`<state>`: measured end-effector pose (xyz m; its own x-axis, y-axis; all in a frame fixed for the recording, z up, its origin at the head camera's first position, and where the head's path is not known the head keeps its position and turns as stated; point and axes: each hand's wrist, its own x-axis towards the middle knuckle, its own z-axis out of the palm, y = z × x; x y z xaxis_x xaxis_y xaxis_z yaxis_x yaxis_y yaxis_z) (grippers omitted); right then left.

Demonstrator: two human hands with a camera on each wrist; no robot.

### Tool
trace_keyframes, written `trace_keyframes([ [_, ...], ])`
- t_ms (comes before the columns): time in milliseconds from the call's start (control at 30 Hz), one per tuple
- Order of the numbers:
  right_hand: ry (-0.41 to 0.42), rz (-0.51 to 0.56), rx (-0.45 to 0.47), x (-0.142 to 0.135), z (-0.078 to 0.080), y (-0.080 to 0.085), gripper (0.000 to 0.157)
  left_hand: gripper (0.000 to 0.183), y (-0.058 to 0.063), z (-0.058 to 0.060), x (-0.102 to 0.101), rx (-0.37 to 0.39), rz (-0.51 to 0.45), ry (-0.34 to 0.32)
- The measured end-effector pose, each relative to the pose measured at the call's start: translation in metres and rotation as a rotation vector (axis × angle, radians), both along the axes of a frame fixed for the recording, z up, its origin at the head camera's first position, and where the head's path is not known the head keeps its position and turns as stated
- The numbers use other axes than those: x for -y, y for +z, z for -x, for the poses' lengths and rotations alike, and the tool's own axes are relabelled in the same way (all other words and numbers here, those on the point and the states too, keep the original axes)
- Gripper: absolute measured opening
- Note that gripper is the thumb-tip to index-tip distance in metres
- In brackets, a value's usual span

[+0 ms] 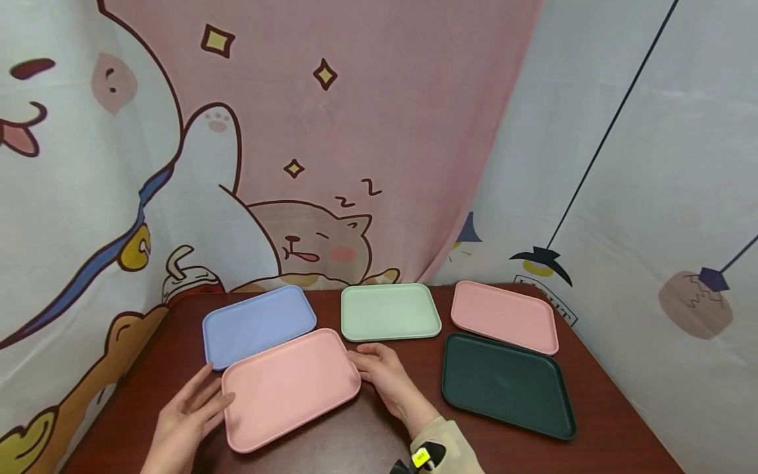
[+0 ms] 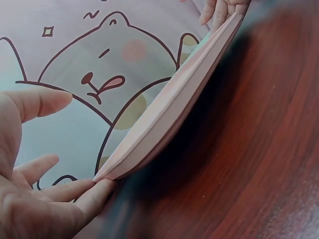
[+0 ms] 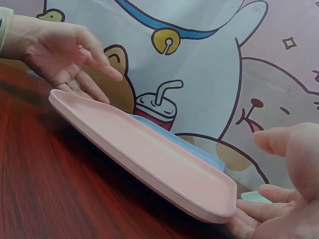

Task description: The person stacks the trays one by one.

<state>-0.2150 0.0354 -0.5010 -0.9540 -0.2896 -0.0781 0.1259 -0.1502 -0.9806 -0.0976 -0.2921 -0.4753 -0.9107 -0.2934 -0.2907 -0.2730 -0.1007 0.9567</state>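
Note:
A pink tray (image 1: 290,385) lies at the front left of the dark wooden table (image 1: 379,438), its far edge overlapping a blue tray (image 1: 254,322). My left hand (image 1: 192,408) touches the pink tray's left edge with straight fingers. My right hand (image 1: 385,375) touches its right corner. In the left wrist view, fingertips (image 2: 94,191) sit under the pink tray's (image 2: 169,114) corner with the thumb apart. In the right wrist view the right hand's fingers (image 3: 264,209) lie under the pink tray's (image 3: 149,154) corner, the thumb raised clear. The tray sits tilted on the blue tray (image 3: 169,137).
A mint green tray (image 1: 387,311) lies at the back middle, a second pink tray (image 1: 503,315) at the back right, and a dark green tray (image 1: 503,382) in front of it. A cartoon-printed cloth (image 1: 355,131) hangs behind and around the table.

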Motion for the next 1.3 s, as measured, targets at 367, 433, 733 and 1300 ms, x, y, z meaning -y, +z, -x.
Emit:
trace_keyframes([
  [367, 0.009, -0.005, -0.007, -0.006, -0.002, 0.004, 0.05, 0.102, 0.003, 0.001, 0.005, 0.006, -0.045, 0.005],
  [433, 0.012, -0.007, -0.012, -0.006, -0.003, 0.004, 0.048, 0.103, 0.002, 0.001, 0.007, 0.008, -0.051, 0.009],
  [733, 0.032, -0.001, -0.029, -0.009, -0.005, 0.002, 0.039, 0.105, -0.003, 0.002, 0.012, 0.028, -0.051, 0.02],
  [1300, 0.088, 0.016, 0.006, -0.01, -0.008, 0.002, 0.038, 0.095, -0.009, 0.0, 0.019, 0.084, -0.043, 0.006],
])
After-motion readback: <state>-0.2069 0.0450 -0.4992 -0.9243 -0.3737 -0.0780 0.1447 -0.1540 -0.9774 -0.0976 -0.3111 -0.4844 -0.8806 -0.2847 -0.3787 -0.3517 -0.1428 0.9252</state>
